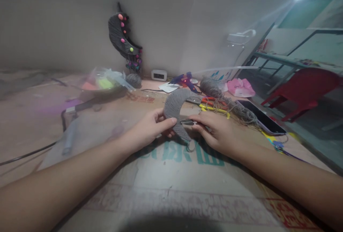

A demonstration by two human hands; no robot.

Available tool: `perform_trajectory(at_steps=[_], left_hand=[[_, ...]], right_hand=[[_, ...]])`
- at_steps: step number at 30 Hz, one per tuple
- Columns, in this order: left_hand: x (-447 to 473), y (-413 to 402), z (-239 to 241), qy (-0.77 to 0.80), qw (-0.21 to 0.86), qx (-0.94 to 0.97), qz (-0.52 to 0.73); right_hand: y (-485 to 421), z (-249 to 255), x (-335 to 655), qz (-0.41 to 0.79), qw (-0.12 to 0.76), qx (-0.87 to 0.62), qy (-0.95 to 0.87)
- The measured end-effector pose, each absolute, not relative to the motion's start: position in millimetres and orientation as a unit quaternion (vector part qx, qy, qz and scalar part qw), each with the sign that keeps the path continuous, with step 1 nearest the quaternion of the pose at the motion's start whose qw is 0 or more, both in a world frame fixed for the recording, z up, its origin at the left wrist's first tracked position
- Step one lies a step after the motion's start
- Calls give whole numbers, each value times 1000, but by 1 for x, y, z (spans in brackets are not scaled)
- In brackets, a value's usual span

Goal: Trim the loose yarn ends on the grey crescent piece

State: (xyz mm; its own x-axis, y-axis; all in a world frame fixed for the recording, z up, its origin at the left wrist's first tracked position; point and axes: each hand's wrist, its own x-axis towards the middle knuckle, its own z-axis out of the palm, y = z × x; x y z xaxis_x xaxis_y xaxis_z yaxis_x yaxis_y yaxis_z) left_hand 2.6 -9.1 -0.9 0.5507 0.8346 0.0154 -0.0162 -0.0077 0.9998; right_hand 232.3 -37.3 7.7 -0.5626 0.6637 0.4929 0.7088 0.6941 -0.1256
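A crescent moon shape wrapped in grey yarn [171, 105] stands upright over the cardboard in the middle. My left hand [158, 124] grips its outer curve, thumb in front and fingers behind. My right hand [214, 128] is closed on a small pointed metal tool [188, 122], its tip at the inner curve of the crescent; most of the tool is hidden by the fingers. A loose loop of yarn [190, 147] hangs at the crescent's lower tip. Behind the right hand lie scissors with orange handles [214, 101] and a tool with yellow handles [217, 109].
A glue gun [184, 79], a grey yarn ball [134, 80] and a small clock [159, 75] stand at the back. Tangled yarn [238, 110] and a phone [261, 117] lie right. A bowl [99, 87] sits left; a decorated crescent [116, 33] hangs above.
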Motion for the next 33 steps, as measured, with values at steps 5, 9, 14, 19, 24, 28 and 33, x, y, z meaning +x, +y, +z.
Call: perform_trajectory(at_steps=[5, 9, 14, 19, 24, 28, 33], left_hand=[[3, -9, 0, 328, 617, 628, 343], [2, -11, 1, 321, 620, 629, 342], [2, -11, 2, 330, 615, 628, 343], [2, -11, 1, 331, 617, 625, 344], [2, -11, 0, 332, 615, 630, 339], [3, -10, 1, 329, 615, 631, 340], [3, -9, 0, 328, 620, 627, 339]], right_hand=[[-38, 8, 231, -58, 259, -385, -884], [-37, 6, 231, -50, 264, -386, -882], [-36, 4, 232, -37, 278, -379, -882], [-35, 5, 231, -35, 275, -377, -884], [-36, 6, 232, -35, 266, -378, -886], [-37, 7, 233, -32, 259, -384, -885], [-38, 9, 231, -29, 266, -388, -882]])
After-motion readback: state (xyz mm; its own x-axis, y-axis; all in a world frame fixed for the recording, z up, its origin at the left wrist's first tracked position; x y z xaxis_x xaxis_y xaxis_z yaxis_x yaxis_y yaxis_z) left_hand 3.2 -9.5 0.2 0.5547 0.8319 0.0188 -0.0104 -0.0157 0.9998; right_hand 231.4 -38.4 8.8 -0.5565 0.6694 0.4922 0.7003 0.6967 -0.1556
